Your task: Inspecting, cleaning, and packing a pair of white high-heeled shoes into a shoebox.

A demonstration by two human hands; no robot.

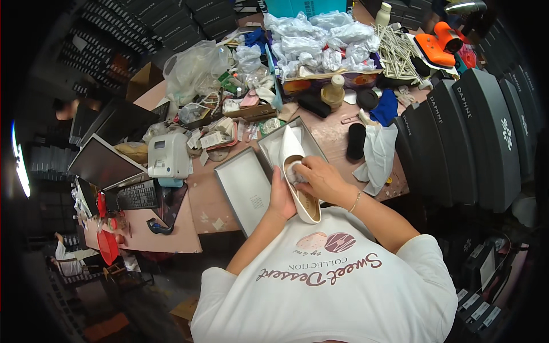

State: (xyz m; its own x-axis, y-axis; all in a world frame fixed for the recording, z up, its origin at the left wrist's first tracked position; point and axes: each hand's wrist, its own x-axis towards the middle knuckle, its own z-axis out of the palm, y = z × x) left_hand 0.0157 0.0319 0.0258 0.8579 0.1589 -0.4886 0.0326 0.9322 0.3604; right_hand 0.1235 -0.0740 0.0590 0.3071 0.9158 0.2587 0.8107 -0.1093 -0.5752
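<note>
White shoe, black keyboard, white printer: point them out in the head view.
White shoe (291, 146): head view, on the upper near the pointed toe.
Black keyboard (137, 196): head view, middle of the keys.
White printer (167, 153): head view, middle of its casing.

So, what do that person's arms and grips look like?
The left arm and right arm come out of short, loose, white cloth sleeves. The left grip and right grip are bare, with no gloves. A thin, gold-coloured bracelet circles the right wrist; I see nothing worn on the left wrist.
</note>
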